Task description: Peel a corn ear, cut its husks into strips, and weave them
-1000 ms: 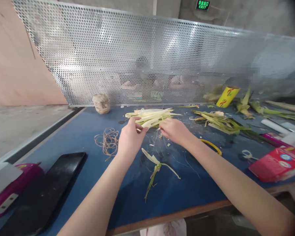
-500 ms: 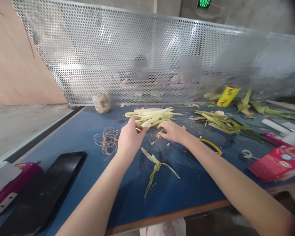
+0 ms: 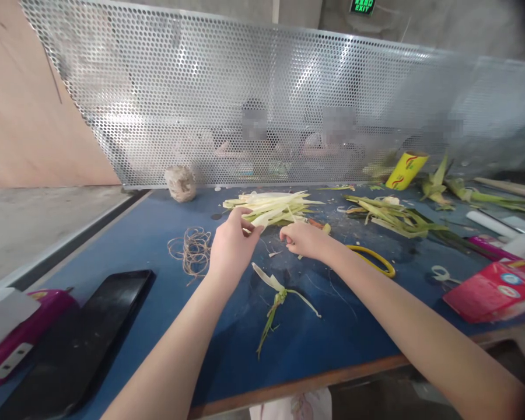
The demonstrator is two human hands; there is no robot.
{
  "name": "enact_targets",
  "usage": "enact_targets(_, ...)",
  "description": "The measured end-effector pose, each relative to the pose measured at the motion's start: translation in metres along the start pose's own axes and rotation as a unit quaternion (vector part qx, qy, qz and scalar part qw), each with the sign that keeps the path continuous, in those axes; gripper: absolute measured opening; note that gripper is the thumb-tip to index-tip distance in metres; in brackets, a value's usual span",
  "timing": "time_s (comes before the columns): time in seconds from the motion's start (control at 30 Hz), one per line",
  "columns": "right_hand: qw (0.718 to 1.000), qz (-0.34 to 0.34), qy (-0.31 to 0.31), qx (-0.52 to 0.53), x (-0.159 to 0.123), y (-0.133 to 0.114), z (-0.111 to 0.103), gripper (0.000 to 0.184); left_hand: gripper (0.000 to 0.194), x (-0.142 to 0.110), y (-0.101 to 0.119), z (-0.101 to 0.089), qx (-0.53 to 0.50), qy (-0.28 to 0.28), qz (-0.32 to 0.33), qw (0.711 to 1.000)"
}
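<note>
My left hand [image 3: 235,240] pinches a pale corn husk [image 3: 268,217] between thumb and fingers at the front of a pile of husks [image 3: 262,202]. Just to the right, my right hand [image 3: 305,239] is closed with its fingers curled in; whatever it may grip is hidden. Toward me on the blue table lies a small knotted husk piece [image 3: 280,296] with a white strip and a green tail. Thin pale threads and small scraps are scattered beneath and beside my hands.
Tangled twine [image 3: 192,251] lies left of my left hand, near a black phone [image 3: 114,309]. A yellow loop [image 3: 374,261] is beside my right forearm. Green husks [image 3: 389,216], a yellow roll [image 3: 406,171] and a red packet [image 3: 494,291] lie rightward. Perforated metal screen [image 3: 227,76] stands behind.
My right hand has drawn back slightly toward me and its fingers have curled closed. My left hand stays in place on the husk.
</note>
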State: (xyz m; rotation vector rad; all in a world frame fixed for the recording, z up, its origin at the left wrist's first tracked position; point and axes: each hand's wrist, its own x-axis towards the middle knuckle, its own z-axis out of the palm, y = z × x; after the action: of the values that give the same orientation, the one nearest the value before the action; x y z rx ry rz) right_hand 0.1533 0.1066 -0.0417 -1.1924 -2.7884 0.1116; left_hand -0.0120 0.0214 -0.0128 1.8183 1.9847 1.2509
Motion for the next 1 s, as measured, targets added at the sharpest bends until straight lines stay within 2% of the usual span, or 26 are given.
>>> enact_targets(0.1, 1.0, 0.006, -0.008, 0.021, -0.001, 0.0, 0.002, 0.023, 0.031, 0.001, 0.0, 0.0, 0.0, 0.002, 0.0, 1.0)
enact_targets(0.27, 0.997, 0.008, -0.019, 0.073, -0.007, 0.012, -0.008, 0.014, 0.031, 0.0, 0.0, -0.001, 0.004, 0.003, 0.002, 1.0)
enact_targets(0.37, 0.998, 0.011, -0.015, 0.061, -0.015, 0.021, -0.019, 0.028, 0.03, -0.001, 0.0, -0.001, 0.001, 0.0, 0.0, 1.0)
enact_targets(0.43, 0.998, -0.008, -0.048, 0.048, -0.021, 0.023, -0.024, 0.041, 0.028, -0.001, 0.0, -0.001, 0.0, -0.003, 0.0, 1.0)
enact_targets(0.5, 0.995, -0.022, -0.085, 0.036, -0.025, 0.022, -0.025, 0.047, 0.028, 0.0, 0.001, 0.0, 0.0, -0.005, -0.001, 1.0)
enact_targets(0.77, 0.995, 0.018, -0.096, -0.014, -0.022, 0.018, -0.016, 0.019, 0.027, -0.001, 0.002, 0.0, 0.008, -0.009, -0.006, 1.0)
enact_targets(1.0, 0.996, 0.045, -0.075, 0.005, -0.025, 0.02, -0.016, 0.012, 0.026, -0.001, 0.001, 0.0, 0.005, -0.008, -0.001, 1.0)
